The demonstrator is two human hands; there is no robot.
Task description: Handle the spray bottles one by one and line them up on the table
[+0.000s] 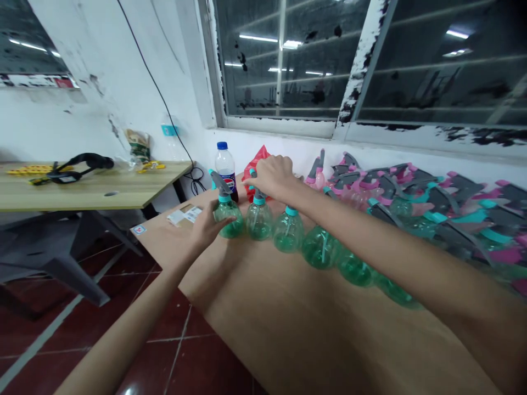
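My left hand [207,224] is wrapped round the clear green body of the leftmost spray bottle [233,226], which has a grey and teal spray head and stands on the table. Closed over the spray head of the second spray bottle [258,224] is my right hand [275,174]; its fingertips are hidden behind the knuckles. Further right in the same row stand a third spray bottle [287,235] and several more like it, [320,251] partly covered by my right forearm. Green tint shows low in each one.
Many pink and teal spray bottles [415,203] crowd the table's right side by the window. A cola bottle [225,164] and a red plastic bag [252,164] stand behind the row. A labelled packet [184,215] lies near the left edge. Another table [123,192] and a grey stool [74,258] are left.
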